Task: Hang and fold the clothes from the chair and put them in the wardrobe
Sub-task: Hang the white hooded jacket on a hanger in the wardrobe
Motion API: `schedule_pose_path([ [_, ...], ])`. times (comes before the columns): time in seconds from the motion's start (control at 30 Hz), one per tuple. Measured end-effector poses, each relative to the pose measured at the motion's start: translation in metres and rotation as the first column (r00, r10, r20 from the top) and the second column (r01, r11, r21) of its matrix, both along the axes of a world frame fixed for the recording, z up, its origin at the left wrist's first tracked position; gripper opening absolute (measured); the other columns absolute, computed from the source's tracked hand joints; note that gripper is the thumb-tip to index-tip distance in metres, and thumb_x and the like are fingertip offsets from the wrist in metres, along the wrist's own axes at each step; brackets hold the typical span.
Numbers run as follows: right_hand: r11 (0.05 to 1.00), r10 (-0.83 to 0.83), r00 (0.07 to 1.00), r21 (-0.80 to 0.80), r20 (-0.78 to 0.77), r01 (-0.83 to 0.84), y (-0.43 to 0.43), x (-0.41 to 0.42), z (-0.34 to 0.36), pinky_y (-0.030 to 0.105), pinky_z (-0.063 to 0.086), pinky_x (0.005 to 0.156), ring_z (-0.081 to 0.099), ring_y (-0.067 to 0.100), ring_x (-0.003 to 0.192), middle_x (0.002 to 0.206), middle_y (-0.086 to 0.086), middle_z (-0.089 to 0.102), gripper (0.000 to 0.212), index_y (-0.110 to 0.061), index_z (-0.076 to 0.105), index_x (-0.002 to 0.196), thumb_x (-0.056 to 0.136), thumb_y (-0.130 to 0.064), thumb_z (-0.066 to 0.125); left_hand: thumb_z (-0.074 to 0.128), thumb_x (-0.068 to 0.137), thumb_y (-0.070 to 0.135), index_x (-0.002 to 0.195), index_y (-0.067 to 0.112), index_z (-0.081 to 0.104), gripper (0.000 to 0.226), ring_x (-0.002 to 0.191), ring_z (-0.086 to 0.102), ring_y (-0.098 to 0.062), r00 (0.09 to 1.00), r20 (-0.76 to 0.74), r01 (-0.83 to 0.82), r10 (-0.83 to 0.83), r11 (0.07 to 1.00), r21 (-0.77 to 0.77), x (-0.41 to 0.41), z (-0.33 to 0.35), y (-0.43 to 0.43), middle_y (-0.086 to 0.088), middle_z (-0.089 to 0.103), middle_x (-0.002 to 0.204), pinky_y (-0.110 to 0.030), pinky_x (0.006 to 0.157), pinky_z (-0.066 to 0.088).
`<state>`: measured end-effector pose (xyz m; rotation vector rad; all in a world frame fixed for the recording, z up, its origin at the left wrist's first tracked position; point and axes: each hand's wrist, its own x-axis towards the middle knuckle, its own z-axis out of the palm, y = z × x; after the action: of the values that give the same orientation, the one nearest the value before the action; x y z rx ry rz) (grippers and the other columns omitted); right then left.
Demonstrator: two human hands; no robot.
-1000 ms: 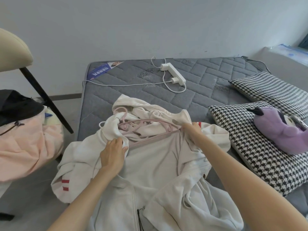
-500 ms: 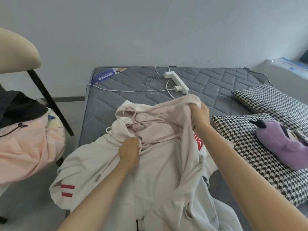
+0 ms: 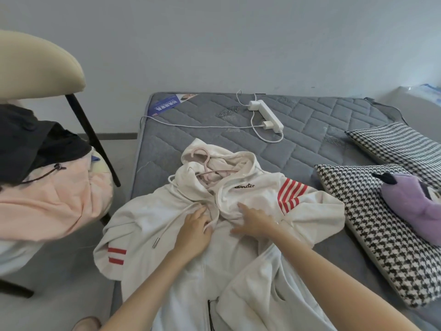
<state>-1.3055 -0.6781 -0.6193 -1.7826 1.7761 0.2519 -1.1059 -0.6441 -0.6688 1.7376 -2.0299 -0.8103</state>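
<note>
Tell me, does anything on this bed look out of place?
A white power strip with a charger plugged in lies on the bare mattress, its cable trailing across it: an odd place for it.

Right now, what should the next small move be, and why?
Probably take the hanger by its hook and lift: it already sits inside the hoodie neck, while the left hand and right hand just rest on the chest.

Hoodie (image 3: 238,235) on mattress (image 3: 310,130), chair (image 3: 35,68) left
</note>
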Motion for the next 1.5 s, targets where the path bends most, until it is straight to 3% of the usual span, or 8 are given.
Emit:
schedule_pose_path([
  [0.2,0.974,0.132,0.987,-0.199,0.094,-0.111,0.015,0.009,0.008,0.038,0.045,0.095,0.055,0.026,0.118,0.128,0.002,0.061,0.046,-0.031,0.049,0.138,0.092,-0.026,0.046,0.051,0.095,0.015,0.114,0.004,0.060,0.024,0.127,0.048,-0.019,0.978,-0.199,0.080,-0.060,0.992,0.096,-0.014,0.016,0.016,0.000,0.050,0.140,-0.017,0.088,0.034],
  [0.43,0.910,0.204,0.975,-0.385,0.085,-0.157,0.044,0.011,0.038,0.032,0.037,0.099,0.043,0.021,0.124,0.132,0.002,0.056,0.040,-0.023,0.052,0.136,0.096,-0.026,0.050,0.051,0.098,0.024,0.143,0.007,0.038,0.050,0.138,0.036,-0.019,0.968,-0.246,-0.037,0.058,0.995,0.090,-0.005,0.032,0.045,-0.008,0.038,0.149,-0.025,0.110,0.029],
  [0.6,0.890,0.256,0.951,-0.425,0.172,-0.163,0.091,0.018,0.059,0.025,0.038,0.073,0.049,0.005,0.085,0.107,-0.008,0.064,0.023,-0.027,0.065,0.115,0.095,-0.027,0.052,0.050,0.096,0.017,0.132,0.011,0.050,0.037,0.124,0.046,-0.022,0.952,-0.277,-0.145,0.128,0.988,-0.044,0.004,0.050,0.075,-0.006,0.050,0.132,-0.030,0.104,0.037],
  [0.7,0.908,0.299,0.944,-0.346,0.137,-0.237,0.123,0.021,0.051,0.025,0.042,0.076,0.051,0.005,0.085,0.114,-0.008,0.062,0.025,-0.027,0.063,0.118,0.095,-0.030,0.053,0.050,0.094,0.015,0.119,0.012,0.056,0.026,0.103,0.053,-0.020,0.957,-0.226,-0.207,0.182,0.974,-0.089,0.010,0.054,0.103,-0.001,0.053,0.108,-0.027,0.087,0.043],
  [0.87,0.931,0.342,0.940,-0.143,0.016,-0.336,0.167,0.030,0.019,0.033,0.040,0.092,0.050,0.019,0.121,0.135,-0.004,0.048,0.040,-0.028,0.054,0.132,0.093,-0.037,0.053,0.051,0.092,0.017,0.106,0.016,0.053,0.013,0.076,0.049,-0.006,0.985,-0.104,-0.138,0.141,0.990,0.032,0.022,0.049,0.156,0.010,0.050,0.085,-0.022,0.064,0.037],
  [1.07,0.908,0.350,0.925,-0.190,-0.147,-0.374,0.198,0.037,-0.028,0.042,0.044,0.090,0.056,0.031,0.104,0.124,0.003,0.042,0.051,-0.021,0.046,0.126,0.082,-0.042,0.062,0.052,0.092,0.039,0.100,0.019,0.049,0.022,0.084,0.057,-0.013,0.991,0.125,-0.088,0.054,0.954,0.287,0.015,0.028,0.200,0.005,0.060,0.091,-0.029,0.074,0.045],
  [1.37,0.895,0.186,0.941,-0.443,0.284,-0.043,0.223,0.016,-0.039,0.026,0.040,0.074,0.051,0.018,0.079,0.099,0.000,0.043,0.011,-0.015,0.066,0.093,0.085,-0.010,0.061,0.061,0.080,0.055,0.105,0.013,0.045,0.052,0.102,0.053,-0.024,0.937,0.345,-0.139,0.062,0.969,0.204,-0.018,0.006,0.225,-0.004,0.055,0.106,-0.033,0.075,0.041],
  [1.5,0.896,0.080,0.833,-0.406,0.548,0.181,0.235,0.004,-0.033,0.015,0.041,0.067,0.056,0.010,0.069,0.097,-0.003,0.056,0.022,-0.022,0.063,0.080,0.080,0.000,0.063,0.057,0.083,0.047,0.094,0.013,0.044,0.038,0.095,0.056,-0.024,0.925,0.362,-0.167,0.114,0.979,0.119,-0.026,0.003,0.229,-0.004,0.056,0.100,-0.030,0.068,0.036],
])
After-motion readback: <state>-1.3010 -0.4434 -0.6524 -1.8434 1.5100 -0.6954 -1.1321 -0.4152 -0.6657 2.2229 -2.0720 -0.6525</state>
